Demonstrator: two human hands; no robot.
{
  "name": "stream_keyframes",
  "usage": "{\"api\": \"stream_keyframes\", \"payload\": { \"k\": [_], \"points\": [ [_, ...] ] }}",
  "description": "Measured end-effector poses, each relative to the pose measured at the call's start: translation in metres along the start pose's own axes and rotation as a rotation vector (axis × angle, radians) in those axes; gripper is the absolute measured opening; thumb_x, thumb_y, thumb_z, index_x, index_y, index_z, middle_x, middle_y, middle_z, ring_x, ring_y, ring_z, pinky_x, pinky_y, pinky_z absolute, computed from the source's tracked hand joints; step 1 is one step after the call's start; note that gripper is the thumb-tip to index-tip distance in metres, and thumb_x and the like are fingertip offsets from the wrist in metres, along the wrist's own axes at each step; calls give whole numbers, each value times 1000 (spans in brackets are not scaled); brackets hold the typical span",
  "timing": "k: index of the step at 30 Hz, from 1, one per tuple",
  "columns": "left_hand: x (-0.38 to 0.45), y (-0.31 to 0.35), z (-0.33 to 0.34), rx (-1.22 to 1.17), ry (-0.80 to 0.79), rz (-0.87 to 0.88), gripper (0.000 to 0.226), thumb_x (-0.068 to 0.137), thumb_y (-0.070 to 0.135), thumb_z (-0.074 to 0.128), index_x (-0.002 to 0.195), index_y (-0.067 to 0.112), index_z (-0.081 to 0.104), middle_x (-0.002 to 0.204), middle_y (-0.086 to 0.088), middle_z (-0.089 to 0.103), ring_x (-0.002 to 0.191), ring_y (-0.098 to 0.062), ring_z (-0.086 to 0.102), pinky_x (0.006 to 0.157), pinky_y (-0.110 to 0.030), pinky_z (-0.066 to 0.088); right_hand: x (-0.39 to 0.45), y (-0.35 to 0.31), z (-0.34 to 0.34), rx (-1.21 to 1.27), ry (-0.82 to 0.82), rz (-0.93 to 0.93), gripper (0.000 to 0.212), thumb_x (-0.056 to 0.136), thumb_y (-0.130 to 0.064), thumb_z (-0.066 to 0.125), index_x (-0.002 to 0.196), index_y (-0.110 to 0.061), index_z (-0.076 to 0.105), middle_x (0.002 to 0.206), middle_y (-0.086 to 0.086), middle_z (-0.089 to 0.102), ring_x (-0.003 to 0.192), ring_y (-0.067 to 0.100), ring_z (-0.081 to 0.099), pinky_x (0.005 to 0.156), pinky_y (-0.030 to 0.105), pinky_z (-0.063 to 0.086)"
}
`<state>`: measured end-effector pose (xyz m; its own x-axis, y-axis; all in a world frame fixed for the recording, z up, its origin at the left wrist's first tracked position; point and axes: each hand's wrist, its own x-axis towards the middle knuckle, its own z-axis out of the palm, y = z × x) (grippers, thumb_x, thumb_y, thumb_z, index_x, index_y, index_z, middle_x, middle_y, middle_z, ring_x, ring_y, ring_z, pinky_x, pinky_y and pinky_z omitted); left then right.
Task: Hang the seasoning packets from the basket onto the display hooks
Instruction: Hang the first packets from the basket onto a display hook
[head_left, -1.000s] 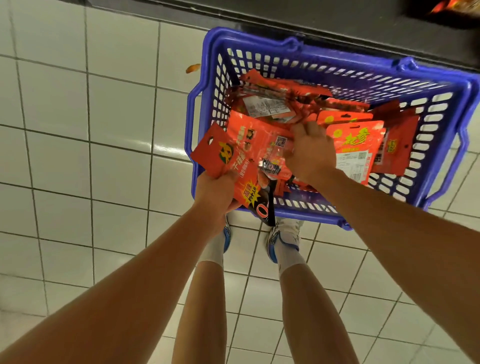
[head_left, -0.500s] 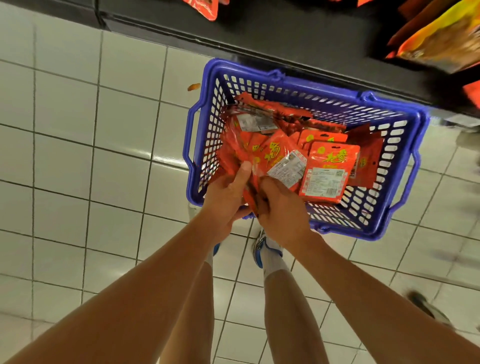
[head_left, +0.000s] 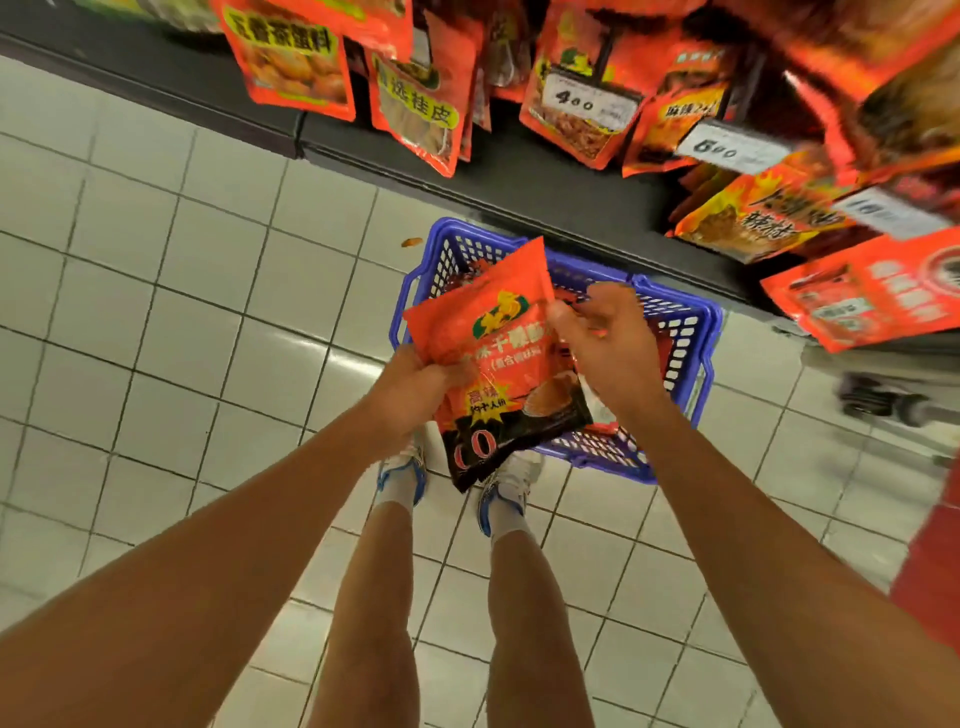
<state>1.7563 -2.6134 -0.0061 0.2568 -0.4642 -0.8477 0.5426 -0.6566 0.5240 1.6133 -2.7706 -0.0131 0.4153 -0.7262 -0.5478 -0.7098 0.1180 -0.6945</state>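
Packets (head_left: 493, 358) now lifted above basket (head_left: 691, 332), both hands' fingers (head_left: 566, 317) gripping, hung packets (head_left: 415, 104) overhead.

Blue basket (head_left: 685, 364) and orange scrap (head_left: 412, 242) on tiled floor (head_left: 182, 291)

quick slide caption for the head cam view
Both hands, left and right, hold red seasoning packets above the blue plastic basket, below hanging display packets.
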Motion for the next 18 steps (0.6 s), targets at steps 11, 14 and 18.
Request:
{"api": "stream_keyframes", "payload": {
  "k": [11, 14, 18],
  "points": [
    [-181, 135, 14, -124, 24, 278, 29, 71, 28, 88, 99, 25, 80, 105, -7, 79, 98, -26, 76, 77, -33, 62, -95, -172, -105, 547, -173, 32, 14, 89, -33, 75, 76, -29, 79, 80, -7, 77, 67, 8, 72, 58, 25, 54],
    [-230, 183, 12, -184, 100, 379, 28, 72, 39, 87, 98, 29, 80, 109, -9, 78, 100, -26, 74, 83, -39, 61, -124, -221, -150, 543, 0, -60, 23, 84, -24, 78, 61, -26, 74, 60, -8, 65, 44, 6, 60, 44, 18, 46],
    [-288, 253, -1, -252, 99, 527, 31, 73, 21, 81, 104, 21, 76, 104, -5, 79, 90, -20, 77, 73, -33, 60, -155, -299, -204, 484, 6, -258, 2, 78, -29, 77, 78, -27, 79, 72, -5, 76, 63, 13, 69, 54, 28, 55]
  ]
}}
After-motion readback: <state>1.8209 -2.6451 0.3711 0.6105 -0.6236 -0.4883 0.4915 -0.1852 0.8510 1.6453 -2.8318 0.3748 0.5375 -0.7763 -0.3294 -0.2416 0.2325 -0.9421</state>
